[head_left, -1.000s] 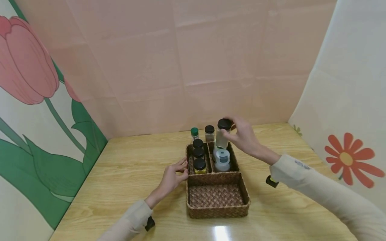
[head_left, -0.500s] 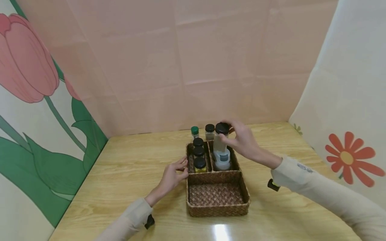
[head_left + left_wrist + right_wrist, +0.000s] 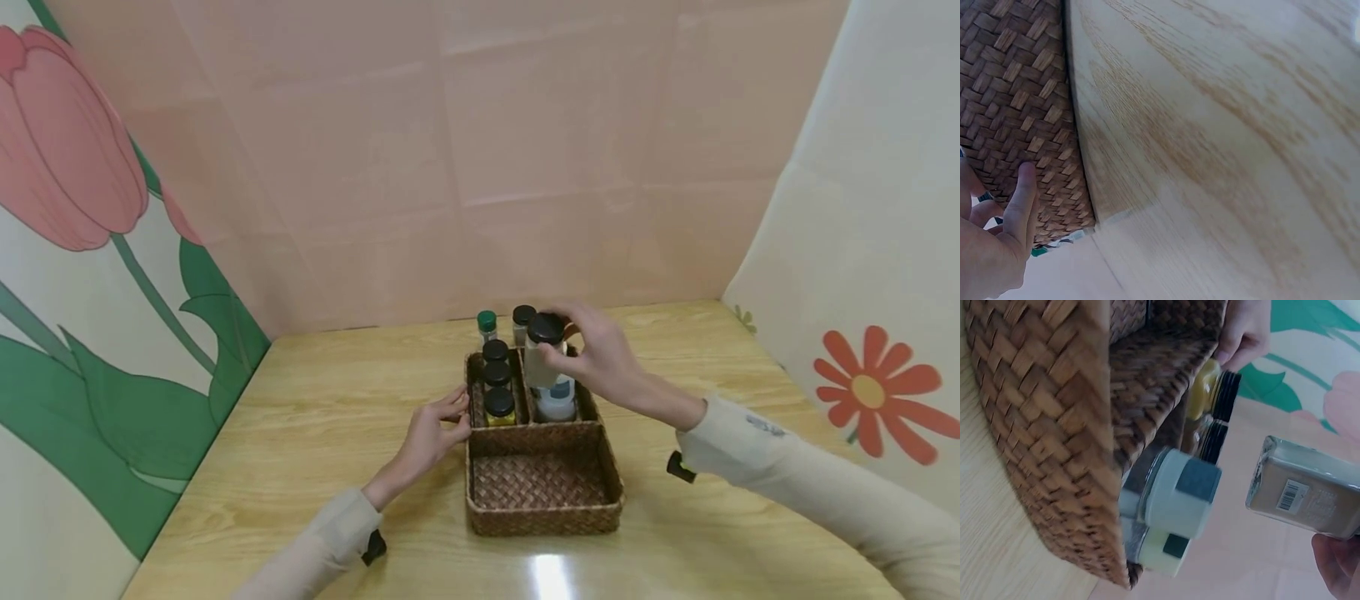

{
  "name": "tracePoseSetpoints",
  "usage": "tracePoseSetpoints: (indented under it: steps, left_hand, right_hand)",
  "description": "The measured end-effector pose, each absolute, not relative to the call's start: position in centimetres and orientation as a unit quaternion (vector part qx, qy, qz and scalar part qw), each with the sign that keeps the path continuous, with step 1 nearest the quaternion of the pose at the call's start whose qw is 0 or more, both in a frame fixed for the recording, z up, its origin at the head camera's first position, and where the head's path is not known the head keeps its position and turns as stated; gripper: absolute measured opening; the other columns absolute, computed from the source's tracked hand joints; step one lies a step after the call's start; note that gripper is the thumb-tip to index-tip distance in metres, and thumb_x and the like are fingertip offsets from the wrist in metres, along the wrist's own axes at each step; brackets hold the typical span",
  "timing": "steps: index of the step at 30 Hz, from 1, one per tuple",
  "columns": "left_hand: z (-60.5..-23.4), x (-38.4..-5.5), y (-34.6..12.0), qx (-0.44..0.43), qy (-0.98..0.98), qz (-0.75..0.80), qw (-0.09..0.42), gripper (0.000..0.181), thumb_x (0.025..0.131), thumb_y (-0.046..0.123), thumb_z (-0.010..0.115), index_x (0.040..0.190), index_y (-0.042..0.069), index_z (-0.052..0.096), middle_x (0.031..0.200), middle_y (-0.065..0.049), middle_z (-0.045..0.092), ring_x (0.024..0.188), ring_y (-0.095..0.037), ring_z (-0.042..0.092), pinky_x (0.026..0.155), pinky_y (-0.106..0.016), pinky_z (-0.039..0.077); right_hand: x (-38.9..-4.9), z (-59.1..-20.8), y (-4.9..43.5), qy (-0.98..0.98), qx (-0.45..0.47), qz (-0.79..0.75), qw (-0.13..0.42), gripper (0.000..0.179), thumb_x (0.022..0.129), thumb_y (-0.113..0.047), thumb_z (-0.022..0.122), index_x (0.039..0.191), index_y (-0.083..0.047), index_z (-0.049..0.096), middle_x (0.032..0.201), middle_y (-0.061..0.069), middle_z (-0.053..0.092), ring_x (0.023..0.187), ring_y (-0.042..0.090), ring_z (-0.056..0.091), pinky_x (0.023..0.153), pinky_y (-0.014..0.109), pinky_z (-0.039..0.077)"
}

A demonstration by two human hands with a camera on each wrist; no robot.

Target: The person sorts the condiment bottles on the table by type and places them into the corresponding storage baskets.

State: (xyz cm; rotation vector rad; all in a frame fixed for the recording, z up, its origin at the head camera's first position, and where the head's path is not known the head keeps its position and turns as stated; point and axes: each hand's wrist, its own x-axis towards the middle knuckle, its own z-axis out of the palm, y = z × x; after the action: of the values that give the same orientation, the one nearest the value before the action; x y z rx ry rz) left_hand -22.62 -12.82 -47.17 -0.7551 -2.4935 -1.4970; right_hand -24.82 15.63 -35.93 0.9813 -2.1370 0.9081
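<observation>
My right hand (image 3: 600, 354) grips a square-sided glass spice jar (image 3: 540, 367) with a black lid, near its top. It hangs over the back right compartment of a woven basket (image 3: 543, 521). The right wrist view shows a barcode label on the raised jar (image 3: 1307, 494), which is apart from the basket. Two jars with pale caps (image 3: 1179, 494) stand in that compartment. Black-lidded jars (image 3: 499, 402) line the back left compartment, the nearest with yellow contents. My left hand (image 3: 427, 437) holds the basket's left wall, one finger lying along the weave (image 3: 1019, 200).
Behind the basket stand a green-capped bottle (image 3: 487, 325) and another black-lidded jar (image 3: 522, 323). The basket's front compartment (image 3: 536, 483) shows its bare woven floor. Wooden tabletop (image 3: 337, 392) stretches around it, with a pink cloth backdrop (image 3: 450, 167) behind.
My right hand has lowered the spice jar and shifted it slightly left, over the back right compartment. The left hand stays at the basket's left wall.
</observation>
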Motion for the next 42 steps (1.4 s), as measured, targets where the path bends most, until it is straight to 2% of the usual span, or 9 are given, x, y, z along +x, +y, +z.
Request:
tracePoseSetpoints:
  steps: [7,14,25,31,36,42]
  left_hand:
    - [-47.0,-22.5,-12.8,-0.253,-0.829,-0.495,0.067,0.032,0.092,-0.004,0.059,0.123,-0.012,0.061,0.144,-0.02,0.048,0.084,-0.02,0.071,0.038,-0.02,0.034]
    - [-47.0,-22.5,-12.8,-0.255,-0.829,-0.492,0.075,0.032,0.092,-0.004,0.059,0.123,-0.013,0.062,0.142,-0.022,0.049,0.085,-0.021,0.071,0.039,-0.02,0.035]
    - [-46.9,-22.5,-12.7,-0.247,-0.831,-0.493,0.074,0.033,0.091,-0.003,0.06,0.123,-0.011,0.062,0.143,-0.019,0.05,0.085,-0.023,0.072,0.041,-0.019,0.036]
    - [-46.9,-22.5,-12.7,-0.243,-0.833,-0.491,0.075,0.033,0.091,-0.003,0.061,0.123,-0.011,0.062,0.142,-0.018,0.051,0.085,-0.021,0.072,0.042,-0.019,0.036]
    - [-46.9,-22.6,-12.6,-0.243,-0.832,-0.493,0.076,0.033,0.091,-0.003,0.06,0.122,-0.011,0.062,0.142,-0.019,0.05,0.086,-0.023,0.072,0.043,-0.019,0.038]
    - [-47.0,-22.6,-12.7,-0.247,-0.831,-0.493,0.074,0.032,0.091,-0.004,0.059,0.123,-0.011,0.062,0.143,-0.019,0.05,0.086,-0.023,0.072,0.043,-0.02,0.042]
  right_hand:
    - [-23.4,-35.8,14.9,-0.805,0.396,0.33,0.295,0.046,0.081,-0.011,0.076,0.124,-0.001,0.062,0.108,0.008,0.066,0.083,0.015,0.062,0.064,0.032,0.052]
    - [-22.5,-35.6,14.4,-0.798,0.425,0.33,0.271,0.048,0.082,-0.011,0.074,0.127,-0.002,0.061,0.109,0.008,0.066,0.083,0.014,0.062,0.065,0.038,0.054]
    - [-20.9,-35.7,13.7,-0.796,0.453,0.329,0.23,0.045,0.082,-0.012,0.073,0.125,-0.002,0.064,0.101,0.004,0.066,0.078,0.011,0.062,0.065,0.027,0.054]
    - [-20.4,-36.1,13.3,-0.791,0.465,0.335,0.215,0.043,0.081,-0.009,0.073,0.122,-0.003,0.063,0.106,0.006,0.066,0.079,0.01,0.062,0.065,0.025,0.054]
    - [-20.3,-36.8,13.1,-0.785,0.478,0.339,0.201,0.044,0.08,-0.01,0.074,0.122,-0.002,0.063,0.11,0.007,0.066,0.077,0.008,0.06,0.061,0.021,0.051]
    - [-20.1,-38.0,12.9,-0.804,0.47,0.33,0.155,0.042,0.084,-0.015,0.073,0.123,-0.004,0.062,0.11,0.004,0.065,0.076,0.01,0.059,0.059,0.022,0.051]
